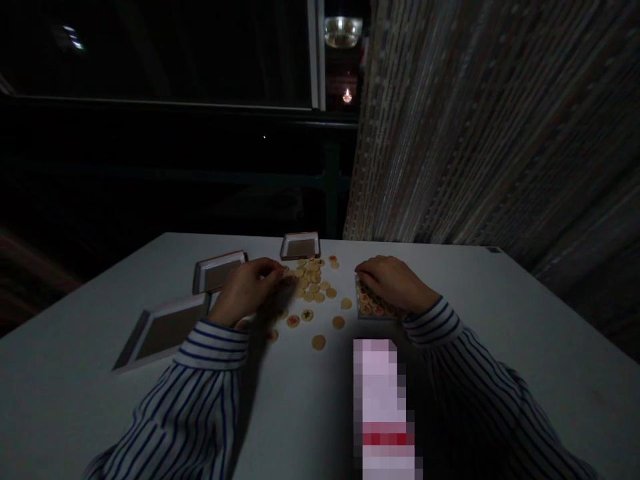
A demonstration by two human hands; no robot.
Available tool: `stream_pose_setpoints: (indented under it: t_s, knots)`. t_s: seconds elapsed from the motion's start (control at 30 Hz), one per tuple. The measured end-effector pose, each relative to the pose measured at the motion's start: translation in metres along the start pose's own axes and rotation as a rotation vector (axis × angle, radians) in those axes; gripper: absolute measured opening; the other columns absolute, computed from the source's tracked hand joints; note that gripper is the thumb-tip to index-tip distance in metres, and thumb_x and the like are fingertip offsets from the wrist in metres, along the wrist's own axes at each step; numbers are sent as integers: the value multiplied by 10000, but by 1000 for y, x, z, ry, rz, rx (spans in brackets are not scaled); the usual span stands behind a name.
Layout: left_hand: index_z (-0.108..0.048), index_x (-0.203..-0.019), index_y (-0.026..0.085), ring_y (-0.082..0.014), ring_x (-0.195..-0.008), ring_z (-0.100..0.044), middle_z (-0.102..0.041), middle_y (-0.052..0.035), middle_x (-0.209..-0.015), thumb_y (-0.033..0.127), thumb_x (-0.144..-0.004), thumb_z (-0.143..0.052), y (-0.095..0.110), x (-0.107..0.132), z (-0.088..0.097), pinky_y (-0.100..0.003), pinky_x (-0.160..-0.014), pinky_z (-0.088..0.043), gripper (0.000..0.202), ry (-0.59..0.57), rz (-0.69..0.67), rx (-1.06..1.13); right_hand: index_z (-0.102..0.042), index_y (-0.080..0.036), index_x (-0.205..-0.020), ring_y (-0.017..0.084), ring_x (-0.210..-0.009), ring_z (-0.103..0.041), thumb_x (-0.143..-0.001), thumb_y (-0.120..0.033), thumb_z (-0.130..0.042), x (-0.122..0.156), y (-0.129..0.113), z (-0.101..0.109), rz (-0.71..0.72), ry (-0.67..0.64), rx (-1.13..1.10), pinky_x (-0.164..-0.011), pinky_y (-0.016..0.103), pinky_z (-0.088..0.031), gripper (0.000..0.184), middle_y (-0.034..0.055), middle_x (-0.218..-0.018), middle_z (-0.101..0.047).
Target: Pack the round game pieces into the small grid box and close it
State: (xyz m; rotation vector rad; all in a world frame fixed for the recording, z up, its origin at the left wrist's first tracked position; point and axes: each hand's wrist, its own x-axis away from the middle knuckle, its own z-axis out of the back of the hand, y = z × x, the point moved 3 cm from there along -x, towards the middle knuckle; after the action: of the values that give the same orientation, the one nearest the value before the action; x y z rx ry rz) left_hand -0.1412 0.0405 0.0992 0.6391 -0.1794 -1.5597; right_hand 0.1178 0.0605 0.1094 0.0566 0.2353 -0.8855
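Several round pale wooden game discs [315, 288] with red or dark marks lie scattered on a white table [500, 313]. My left hand [247, 291] reaches into the left side of the pile, its fingertips pinched on a disc [286, 272]. My right hand [393, 283] lies curled over a small clear box [370, 308] in which discs are lined up in rows. Both arms wear white sleeves with blue stripes.
Three shallow white-rimmed trays lie on the table: one at the front left [163, 331], one behind it [219, 271], a smaller one at the back centre [300, 245]. A textured curtain [490, 120] hangs on the right. The room beyond is dark.
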Motion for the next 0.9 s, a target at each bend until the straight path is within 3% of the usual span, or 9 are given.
stream_pose_setpoints:
  t_s: [0.33, 0.63, 0.9]
  knots:
    - [-629, -921, 183, -202, -900, -595, -668, -53, -949, 459, -767, -437, -44, 15, -3, -298, -831, -437, 370, 53, 39, 109, -613, -174, -985, 162, -894, -551, -880, -266, -360, -1, -24, -7, 43, -49, -26, -811, 275, -347, 288, 64, -943, -646]
    - [-630, -938, 173, -203, -906, -593, -661, -66, -980, 465, -792, -410, -61, 33, -8, -298, -822, -443, 394, -3, 77, 194, -623, -168, -941, 163, -852, -559, -860, -268, -389, -9, -49, -13, 102, -81, -66, -769, 278, -368, 267, 63, -904, -650]
    - [-643, -915, 183, -204, -931, -566, -645, -72, -971, 367, -809, -387, -67, 38, -10, -321, -848, -420, 332, -25, -22, 30, -623, -172, -941, 156, -846, -571, -846, -270, -415, -40, -81, -22, 174, -139, -116, -741, 247, -381, 249, 61, -920, -651]
